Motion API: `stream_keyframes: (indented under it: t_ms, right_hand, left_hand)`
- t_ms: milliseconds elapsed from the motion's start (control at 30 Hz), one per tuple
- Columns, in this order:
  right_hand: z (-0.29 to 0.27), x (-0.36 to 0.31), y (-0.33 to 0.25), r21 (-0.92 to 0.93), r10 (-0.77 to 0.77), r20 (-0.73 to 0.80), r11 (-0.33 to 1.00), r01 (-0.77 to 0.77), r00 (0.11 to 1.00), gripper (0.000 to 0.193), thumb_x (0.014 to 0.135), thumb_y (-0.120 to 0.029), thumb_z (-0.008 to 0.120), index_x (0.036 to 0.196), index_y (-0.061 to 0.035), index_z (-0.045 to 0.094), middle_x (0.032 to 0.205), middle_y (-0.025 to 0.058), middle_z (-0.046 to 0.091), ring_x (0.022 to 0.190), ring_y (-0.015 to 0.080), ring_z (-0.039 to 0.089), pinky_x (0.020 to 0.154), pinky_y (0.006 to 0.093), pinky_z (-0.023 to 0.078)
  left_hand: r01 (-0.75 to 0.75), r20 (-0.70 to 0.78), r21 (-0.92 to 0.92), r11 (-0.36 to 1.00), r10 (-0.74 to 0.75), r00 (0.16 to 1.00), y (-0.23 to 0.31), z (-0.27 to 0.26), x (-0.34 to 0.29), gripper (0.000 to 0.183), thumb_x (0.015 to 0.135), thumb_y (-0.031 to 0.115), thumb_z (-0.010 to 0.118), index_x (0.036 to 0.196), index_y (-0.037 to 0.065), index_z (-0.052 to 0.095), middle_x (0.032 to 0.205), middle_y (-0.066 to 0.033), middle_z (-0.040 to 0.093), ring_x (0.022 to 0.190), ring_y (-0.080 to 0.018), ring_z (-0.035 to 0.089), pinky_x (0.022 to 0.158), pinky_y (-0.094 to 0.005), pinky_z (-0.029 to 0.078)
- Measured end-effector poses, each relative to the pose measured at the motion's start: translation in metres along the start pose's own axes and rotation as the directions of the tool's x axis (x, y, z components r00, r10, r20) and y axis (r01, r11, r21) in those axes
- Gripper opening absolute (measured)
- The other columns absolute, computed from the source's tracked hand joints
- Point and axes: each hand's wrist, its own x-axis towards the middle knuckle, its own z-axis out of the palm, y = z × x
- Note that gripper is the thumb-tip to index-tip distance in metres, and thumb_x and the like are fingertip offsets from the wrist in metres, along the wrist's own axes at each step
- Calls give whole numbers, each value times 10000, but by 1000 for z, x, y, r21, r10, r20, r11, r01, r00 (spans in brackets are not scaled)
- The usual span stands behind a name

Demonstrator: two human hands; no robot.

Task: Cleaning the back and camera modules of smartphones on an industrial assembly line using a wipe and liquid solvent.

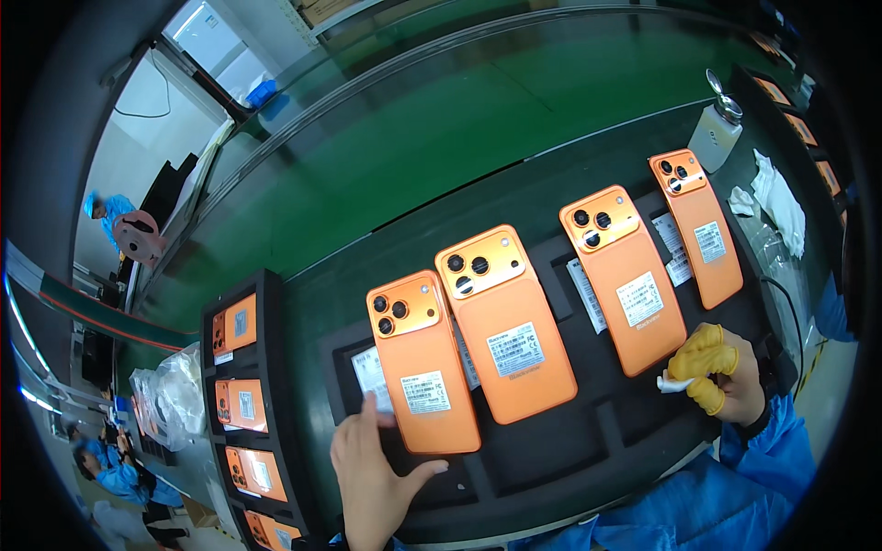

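Observation:
Orange smartphones lie back up across a black foam tray (551, 459), each with a white label and a raised camera block. Beside the lower left edge of the leftmost smartphone (424, 354) is my left hand (372, 468), open, thumb spread; whether its fingertips touch the phone I cannot tell. A second smartphone (505, 317) sits close to its right. My right hand (721, 372), wearing yellow finger covers, pinches a small white wipe (675, 384) just off the lower corner of a third smartphone (625, 275). Farthest right lies another smartphone (700, 230).
Another foam tray (289, 404) with several orange phones stands at left, near clear plastic bags (175, 399). A pump bottle (717, 133) and crumpled white cloths (779, 202) are at back right. A green conveyor belt (441, 138) runs behind. People in blue work at far left.

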Motion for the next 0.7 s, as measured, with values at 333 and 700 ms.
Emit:
stream_keyframes:
  t_ms: [333,700]
  right_hand:
    - [-6,-3,0,49,-39,57,998,36,998,139,688,-29,632,827,-37,635,806,83,621,696,211,578,619,292,467]
    - [-13,-12,1,131,-130,86,984,119,988,171,700,-50,638,871,-41,627,826,82,615,690,205,571,607,289,465]
  left_hand:
    - [144,-192,104,984,-122,974,42,29,42,1040,596,261,781,1337,-32,113,1105,-266,422,975,-389,475,855,-402,395]
    - [267,-243,-202,942,-313,918,45,24,42,1037,567,37,709,1372,48,55,1143,-246,367,1069,-371,404,925,-404,339]
